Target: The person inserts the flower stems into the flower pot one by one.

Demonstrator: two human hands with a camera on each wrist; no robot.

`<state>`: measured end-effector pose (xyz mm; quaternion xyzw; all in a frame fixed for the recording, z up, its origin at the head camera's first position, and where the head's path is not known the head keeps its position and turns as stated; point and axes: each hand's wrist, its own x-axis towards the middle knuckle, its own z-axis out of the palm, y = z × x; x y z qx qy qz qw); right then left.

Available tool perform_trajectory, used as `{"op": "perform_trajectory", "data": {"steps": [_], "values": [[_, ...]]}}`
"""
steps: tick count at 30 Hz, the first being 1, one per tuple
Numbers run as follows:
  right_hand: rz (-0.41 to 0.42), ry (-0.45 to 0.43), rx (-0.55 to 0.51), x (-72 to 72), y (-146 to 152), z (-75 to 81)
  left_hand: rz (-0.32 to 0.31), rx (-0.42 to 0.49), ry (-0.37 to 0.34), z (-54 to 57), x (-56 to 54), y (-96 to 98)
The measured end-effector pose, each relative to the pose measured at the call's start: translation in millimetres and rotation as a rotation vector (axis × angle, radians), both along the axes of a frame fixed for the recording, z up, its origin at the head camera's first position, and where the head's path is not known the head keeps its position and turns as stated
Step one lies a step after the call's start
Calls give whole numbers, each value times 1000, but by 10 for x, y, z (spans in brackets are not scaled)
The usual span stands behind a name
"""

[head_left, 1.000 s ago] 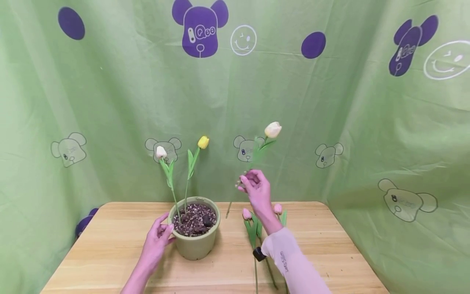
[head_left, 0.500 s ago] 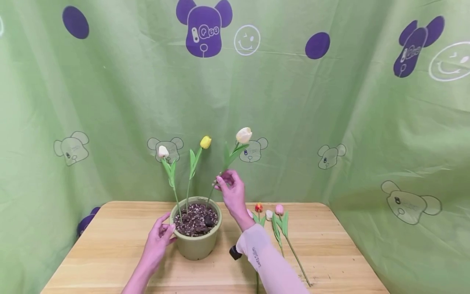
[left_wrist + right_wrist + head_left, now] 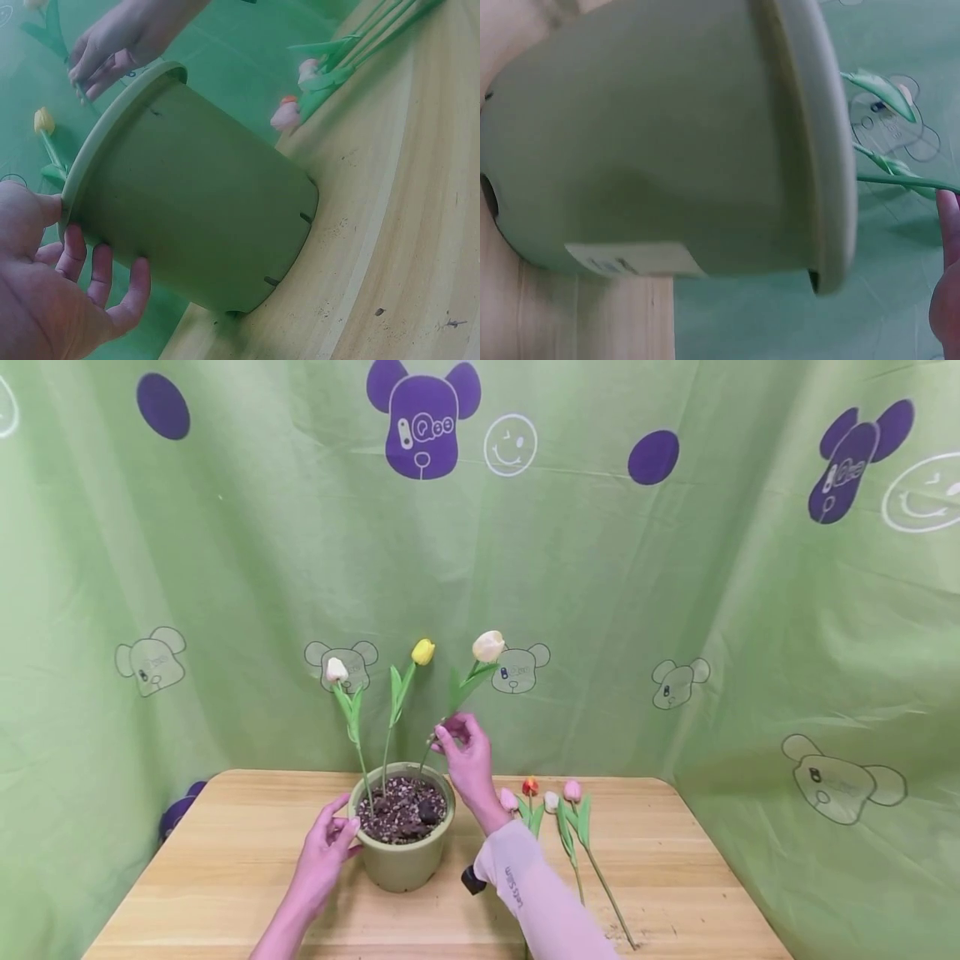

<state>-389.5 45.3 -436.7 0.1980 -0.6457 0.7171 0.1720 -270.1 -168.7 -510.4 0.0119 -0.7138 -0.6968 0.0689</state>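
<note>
A green flowerpot (image 3: 401, 867) with dark, speckled soil stands on the table. My left hand (image 3: 322, 852) holds its left side, thumb at the rim and fingers (image 3: 101, 274) against the wall below. The right hand (image 3: 468, 760) pinches the stem of a cream tulip (image 3: 488, 647) above the pot's back right rim. That stem slants down behind the rim, its lower end hidden in the head view. A white tulip (image 3: 337, 670) and a yellow tulip (image 3: 423, 652) stand in the soil at the left and back. A dark lump (image 3: 427, 812) lies on the soil's right side.
To the right lie several tulips: a pink tulip (image 3: 572, 790), a white tulip (image 3: 551, 802), a red-orange tulip (image 3: 530, 786) and another pink tulip (image 3: 508, 799). My right sleeve (image 3: 536, 885) covers some stems. A green curtain (image 3: 600, 568) hangs behind the wooden table (image 3: 247, 852).
My right hand has carried the cream tulip left to the pot, then slightly lower, its stem now reaching inside the rim. My left hand has stayed on the pot.
</note>
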Motion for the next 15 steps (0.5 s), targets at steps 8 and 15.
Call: {"op": "perform_trajectory", "data": {"steps": [8,15], "values": [[22,-32,71,35,-141,-102,-2,6,-3,-13,-16,5],[48,-70,98,22,-175,-174,5,6,-10,-15,-16,0]]}}
